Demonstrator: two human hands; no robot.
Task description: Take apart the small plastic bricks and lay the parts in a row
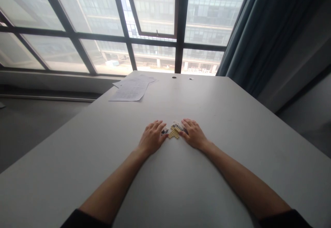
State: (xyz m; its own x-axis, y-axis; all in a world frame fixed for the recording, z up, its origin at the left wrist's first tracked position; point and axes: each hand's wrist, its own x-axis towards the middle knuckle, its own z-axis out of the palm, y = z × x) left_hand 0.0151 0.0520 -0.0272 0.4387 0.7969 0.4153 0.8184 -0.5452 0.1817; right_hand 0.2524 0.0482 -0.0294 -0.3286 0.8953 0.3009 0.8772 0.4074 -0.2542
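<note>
A small cluster of studded toy building pieces lies on the white table (170, 179). Its tan pieces (174, 132) are in the middle, with white and grey pieces (177, 125) behind them and dark and grey pieces (164, 131) at the left. My left hand (153, 136) rests at the left side of the cluster, fingers spread, the thumb near the tan pieces. On the right side my right hand (192, 133) lies with its fingers apart, partly over grey pieces, its thumb touching or close to the tan ones. Neither hand visibly grips a piece.
Printed paper sheets (131, 88) lie at the table's far left. Near the far edge are a dark round spot (174, 77) and a small white and dark item (191, 79). Windows stand beyond the table, and a dark curtain (258, 31) hangs at the right.
</note>
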